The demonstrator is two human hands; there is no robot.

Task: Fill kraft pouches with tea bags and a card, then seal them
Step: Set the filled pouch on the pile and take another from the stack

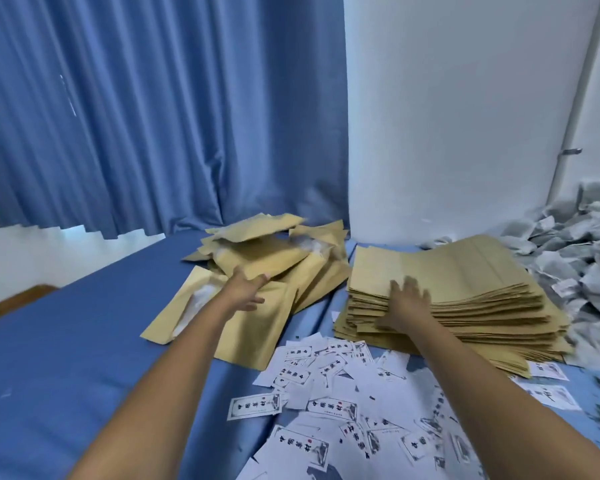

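Both hands lie open, left (248, 287) on filled pouches (257, 261), blurred right (407, 303) hiding stack (465, 282) edge.

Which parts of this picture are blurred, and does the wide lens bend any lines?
Head view: the right hand on the flat pouch stack is motion-blurred, as is the tea bag heap; the printed cards read sharply; the wall edge and curtain folds bow outward.

Left hand (246, 287) on filled pouches (267, 258), right hand (407, 303) on pouch stack (471, 271)
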